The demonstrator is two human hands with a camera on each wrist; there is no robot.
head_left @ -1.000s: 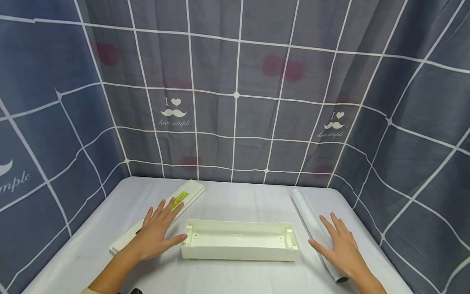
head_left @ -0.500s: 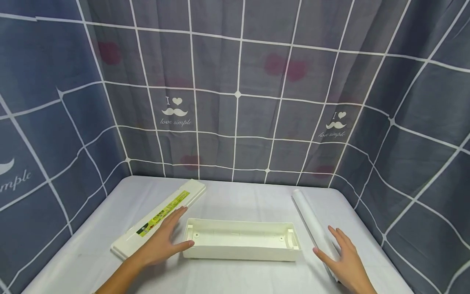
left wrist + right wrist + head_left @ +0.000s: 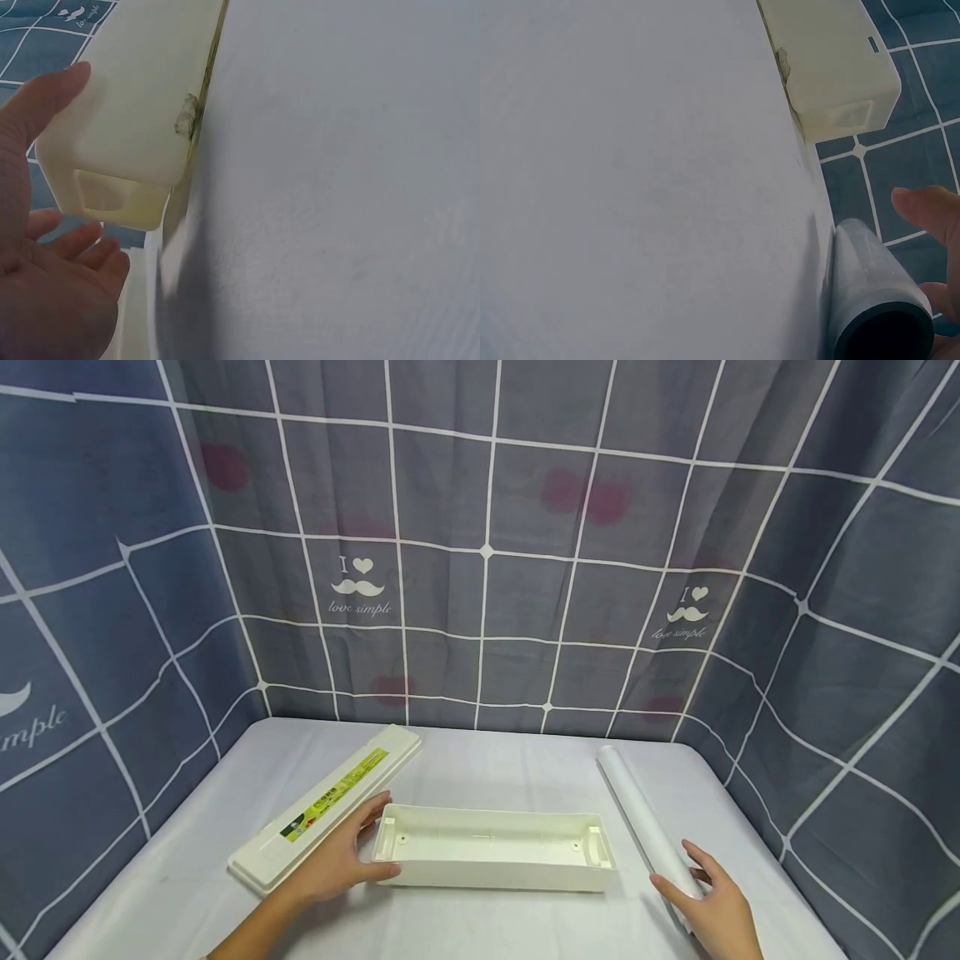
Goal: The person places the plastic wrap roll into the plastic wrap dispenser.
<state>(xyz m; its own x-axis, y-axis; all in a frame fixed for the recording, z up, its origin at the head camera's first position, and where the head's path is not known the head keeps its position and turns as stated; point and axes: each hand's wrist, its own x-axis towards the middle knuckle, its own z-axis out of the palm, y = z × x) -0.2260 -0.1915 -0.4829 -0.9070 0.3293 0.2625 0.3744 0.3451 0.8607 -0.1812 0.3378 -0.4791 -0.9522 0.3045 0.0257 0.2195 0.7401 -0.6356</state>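
From where I stand, the long cream box (image 3: 495,876) is the middle of everything, lying lengthwise on the white table (image 3: 510,768). The left hand (image 3: 341,860) bends loosely around its left end, thumb over the front wall and fingers behind; I can't tell whether either presses. To the right of the box lies a white roll (image 3: 645,822), slanting away, with the right hand (image 3: 716,906) arched round its near end, thumb and fingers apart, not clasping it. What looks like the lid (image 3: 330,800) lies slantwise to the left of the box.

The box looks like thin, stiff plastic, light, maybe liable to skid if nudged; I'd hold it by both ends. The roll seems smooth, firm and ready to roll away, perhaps heavier than it looks. I'd wrap it near its dark hollow end (image 3: 885,334) and support the middle.
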